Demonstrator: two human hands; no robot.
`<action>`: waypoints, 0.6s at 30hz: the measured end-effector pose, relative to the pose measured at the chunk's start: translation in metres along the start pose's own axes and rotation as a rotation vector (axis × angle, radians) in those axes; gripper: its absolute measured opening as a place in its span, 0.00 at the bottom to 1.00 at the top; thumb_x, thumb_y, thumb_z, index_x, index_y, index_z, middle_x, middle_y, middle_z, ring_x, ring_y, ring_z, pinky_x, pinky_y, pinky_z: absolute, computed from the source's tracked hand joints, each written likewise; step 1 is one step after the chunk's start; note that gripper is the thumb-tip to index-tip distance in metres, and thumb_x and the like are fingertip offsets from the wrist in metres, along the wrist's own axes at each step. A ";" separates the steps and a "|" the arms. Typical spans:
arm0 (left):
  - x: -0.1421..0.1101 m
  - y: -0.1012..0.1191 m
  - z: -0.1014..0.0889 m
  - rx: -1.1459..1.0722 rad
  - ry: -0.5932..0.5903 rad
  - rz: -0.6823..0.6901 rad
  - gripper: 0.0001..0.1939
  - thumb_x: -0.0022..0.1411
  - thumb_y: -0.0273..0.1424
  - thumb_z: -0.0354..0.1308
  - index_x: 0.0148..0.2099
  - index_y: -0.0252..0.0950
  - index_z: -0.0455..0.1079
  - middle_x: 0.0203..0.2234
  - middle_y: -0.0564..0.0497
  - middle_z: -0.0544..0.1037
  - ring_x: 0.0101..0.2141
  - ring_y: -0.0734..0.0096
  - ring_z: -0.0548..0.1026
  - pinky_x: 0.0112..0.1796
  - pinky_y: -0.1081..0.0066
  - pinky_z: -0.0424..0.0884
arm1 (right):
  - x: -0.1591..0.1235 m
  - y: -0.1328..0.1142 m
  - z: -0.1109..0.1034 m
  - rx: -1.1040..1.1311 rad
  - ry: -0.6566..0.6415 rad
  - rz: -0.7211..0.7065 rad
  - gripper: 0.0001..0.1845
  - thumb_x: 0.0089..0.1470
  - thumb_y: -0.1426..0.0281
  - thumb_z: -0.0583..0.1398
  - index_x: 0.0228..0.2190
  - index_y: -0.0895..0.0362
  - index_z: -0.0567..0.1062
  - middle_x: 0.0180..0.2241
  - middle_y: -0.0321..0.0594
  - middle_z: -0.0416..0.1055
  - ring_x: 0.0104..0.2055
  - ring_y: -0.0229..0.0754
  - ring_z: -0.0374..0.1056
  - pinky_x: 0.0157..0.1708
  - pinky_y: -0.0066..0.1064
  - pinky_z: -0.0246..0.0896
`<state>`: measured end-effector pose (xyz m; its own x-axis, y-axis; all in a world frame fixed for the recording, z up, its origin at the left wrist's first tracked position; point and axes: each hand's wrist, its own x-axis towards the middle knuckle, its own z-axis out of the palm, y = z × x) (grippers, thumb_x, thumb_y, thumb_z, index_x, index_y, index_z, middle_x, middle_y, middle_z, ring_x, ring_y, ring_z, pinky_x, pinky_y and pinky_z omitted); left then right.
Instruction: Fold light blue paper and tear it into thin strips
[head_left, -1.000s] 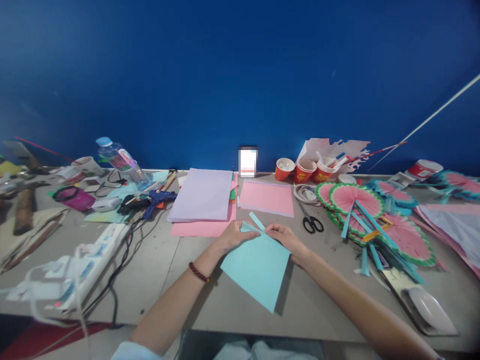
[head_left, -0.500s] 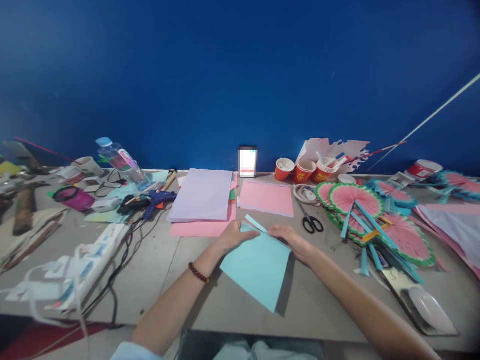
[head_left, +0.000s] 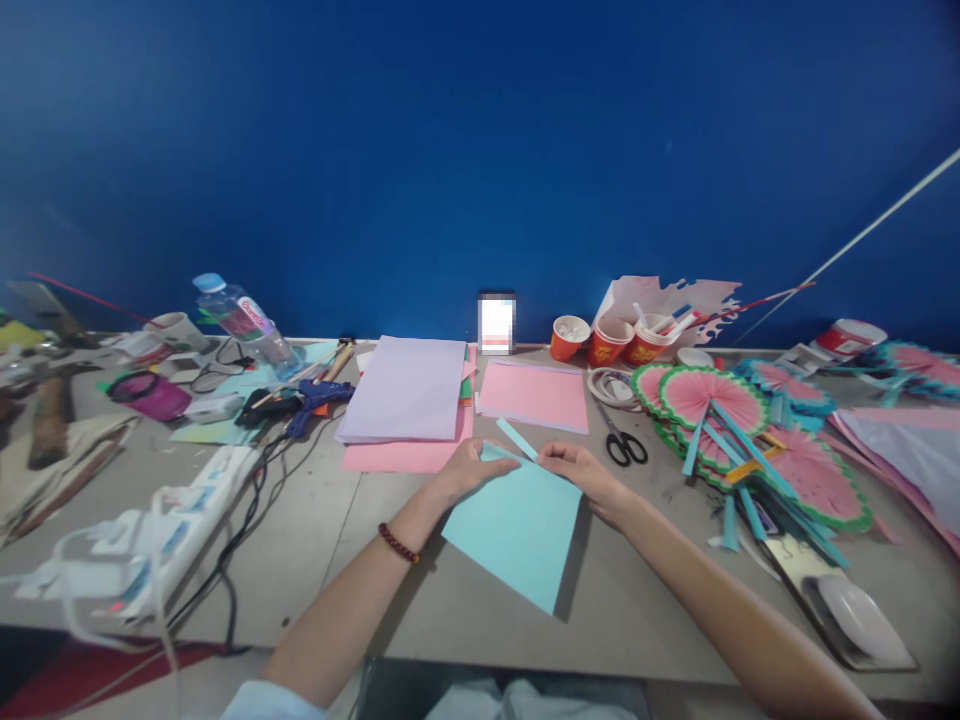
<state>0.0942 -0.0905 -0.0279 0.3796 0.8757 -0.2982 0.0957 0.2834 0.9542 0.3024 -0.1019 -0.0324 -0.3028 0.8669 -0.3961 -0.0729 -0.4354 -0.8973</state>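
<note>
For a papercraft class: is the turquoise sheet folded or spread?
Mostly spread: the turquoise sheet shows a broad, unbroken face. Whether its far edge is folded, I cannot tell.

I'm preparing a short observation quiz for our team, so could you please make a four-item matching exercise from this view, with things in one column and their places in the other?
Things:
1. rectangular turquoise paper sheet
2. black-handled metal scissors
3. dark blue glue gun
4. flat rectangular lilac paper

Places:
A. beside the round, pleated pink-and-green paper fans
B. lying over pink paper that sticks out beneath it
C. at the left hand and right hand, touched by both
D. left of that same pink paper

Pairs: 1-C, 2-A, 3-D, 4-B
</note>
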 end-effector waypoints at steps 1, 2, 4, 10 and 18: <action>0.000 -0.001 0.000 0.000 0.002 -0.001 0.20 0.43 0.42 0.68 0.34 0.32 0.75 0.25 0.47 0.78 0.26 0.68 0.75 0.29 0.72 0.70 | 0.000 0.000 0.000 0.002 0.002 -0.001 0.20 0.34 0.57 0.69 0.23 0.58 0.72 0.18 0.29 0.65 0.18 0.30 0.57 0.20 0.25 0.47; 0.001 -0.001 -0.001 -0.001 0.006 -0.002 0.20 0.43 0.42 0.68 0.34 0.31 0.75 0.25 0.47 0.78 0.26 0.68 0.75 0.29 0.72 0.70 | 0.000 0.000 0.000 0.004 0.001 -0.002 0.20 0.34 0.57 0.69 0.23 0.58 0.72 0.18 0.30 0.65 0.19 0.30 0.57 0.20 0.25 0.47; 0.001 -0.003 -0.001 -0.011 0.016 -0.002 0.20 0.43 0.42 0.68 0.34 0.31 0.75 0.25 0.47 0.77 0.26 0.69 0.75 0.29 0.72 0.70 | 0.000 0.000 0.000 0.015 -0.008 -0.006 0.20 0.34 0.57 0.69 0.23 0.58 0.71 0.18 0.29 0.65 0.18 0.29 0.57 0.20 0.24 0.47; 0.002 -0.002 0.001 -0.045 0.044 -0.024 0.21 0.40 0.42 0.69 0.33 0.32 0.74 0.24 0.49 0.77 0.26 0.69 0.74 0.30 0.71 0.70 | 0.000 -0.001 -0.001 0.041 -0.023 -0.006 0.22 0.34 0.55 0.69 0.24 0.58 0.71 0.18 0.29 0.65 0.18 0.29 0.57 0.20 0.24 0.48; -0.001 0.007 -0.004 -0.567 0.038 -0.021 0.33 0.51 0.57 0.52 0.45 0.34 0.74 0.34 0.44 0.79 0.35 0.60 0.76 0.39 0.66 0.71 | 0.002 0.002 -0.001 0.175 0.014 -0.044 0.20 0.39 0.55 0.68 0.27 0.56 0.70 0.21 0.30 0.65 0.20 0.31 0.57 0.22 0.25 0.50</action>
<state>0.0913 -0.0880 -0.0211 0.3490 0.8780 -0.3276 -0.4104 0.4575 0.7888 0.3023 -0.1011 -0.0350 -0.2826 0.8887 -0.3609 -0.2502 -0.4316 -0.8667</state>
